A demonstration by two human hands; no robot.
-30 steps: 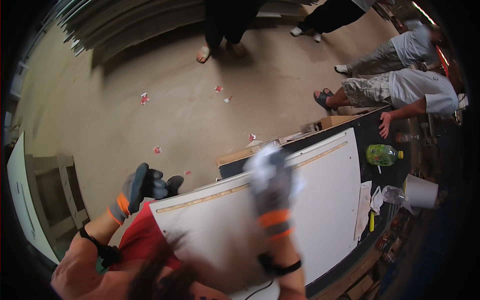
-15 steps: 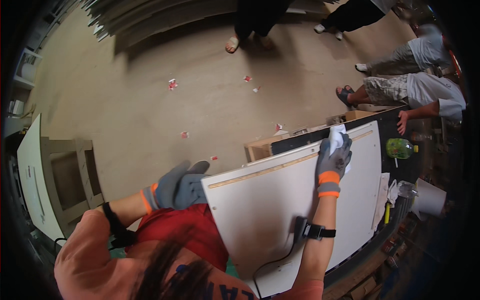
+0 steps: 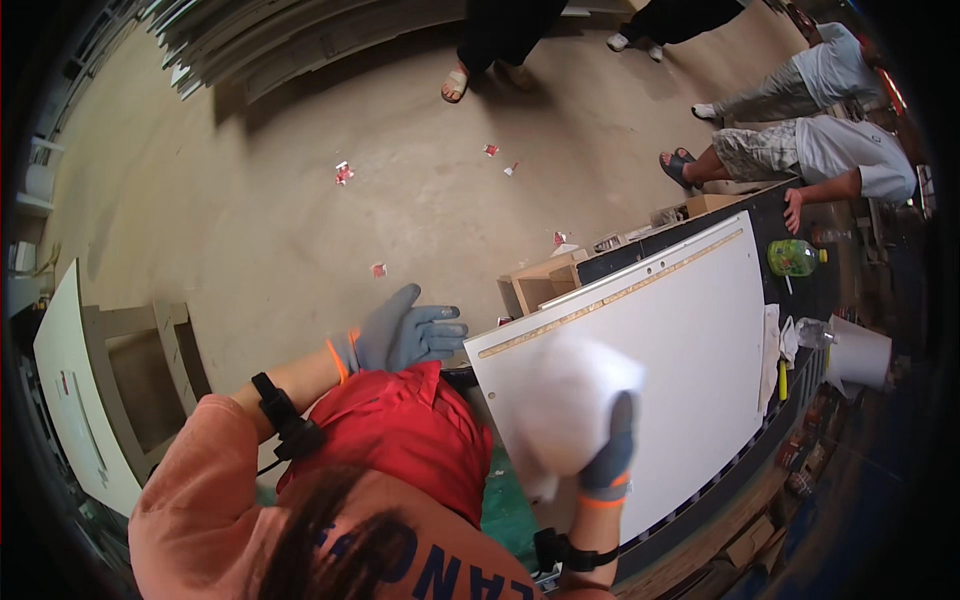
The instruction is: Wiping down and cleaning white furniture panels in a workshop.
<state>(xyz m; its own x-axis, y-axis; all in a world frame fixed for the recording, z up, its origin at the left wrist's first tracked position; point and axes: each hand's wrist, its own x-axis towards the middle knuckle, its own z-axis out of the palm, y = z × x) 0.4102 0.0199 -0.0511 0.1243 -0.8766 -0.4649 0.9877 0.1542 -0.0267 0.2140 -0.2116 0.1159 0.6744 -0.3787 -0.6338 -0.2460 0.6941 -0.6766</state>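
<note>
- the right hand (image 3: 610, 445), in a grey knit glove with an orange cuff, has come back from the far right corner of the large white laminated board (image 3: 650, 380) to its near end; its fingers are wrapped around a bunched white cloth (image 3: 570, 410) and press it flat on the surface. the cloth is blurred, so it looks to be in mid-stroke.
- that shift suggests the wiping has run the length of the panel and is now working the near part.
- the left hand (image 3: 405, 335), in the same kind of glove, hovers just left of the board's near left corner, fingers stretched out and slightly spread, holding nothing; it was nearer the edge half a second ago.
- the board lies flat on a dark workbench (image 3: 790, 225), its long pale edge strip facing left.
- to the right of it, a green plastic bottle (image 3: 795, 257), a clear bottle (image 3: 812, 333) and a white bucket (image 3: 858, 352).
- farther off, scraps of paper on the concrete floor (image 3: 300, 200), and other people's legs and feet along the far side.
</note>
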